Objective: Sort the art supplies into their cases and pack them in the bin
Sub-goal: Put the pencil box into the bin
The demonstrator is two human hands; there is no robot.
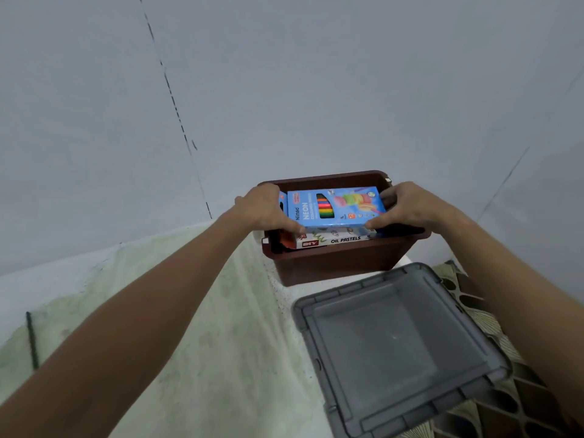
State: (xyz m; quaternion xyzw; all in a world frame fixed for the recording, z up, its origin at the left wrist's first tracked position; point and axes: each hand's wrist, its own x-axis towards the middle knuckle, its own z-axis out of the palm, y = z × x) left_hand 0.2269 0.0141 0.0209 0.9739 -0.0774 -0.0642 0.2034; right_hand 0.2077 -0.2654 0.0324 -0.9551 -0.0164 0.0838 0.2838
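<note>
A brown plastic bin (341, 263) stands on the white surface near the wall. Inside it lies a white box marked OIL PASTELS (335, 240). On top of that sits a blue box of neon coloured pencils (339, 207). My left hand (268, 210) grips the blue box's left end, thumb on its near edge. At the box's right end my right hand (404, 207) grips in the same way. An orange item (286, 240) shows under my left thumb; I cannot tell what it is.
The grey translucent bin lid (398, 346) lies upside down in front of the bin on the right. A patterned cloth (493, 403) lies under the lid's right side. The wall rises right behind the bin. A greenish stained surface (196, 327) spreads to the left.
</note>
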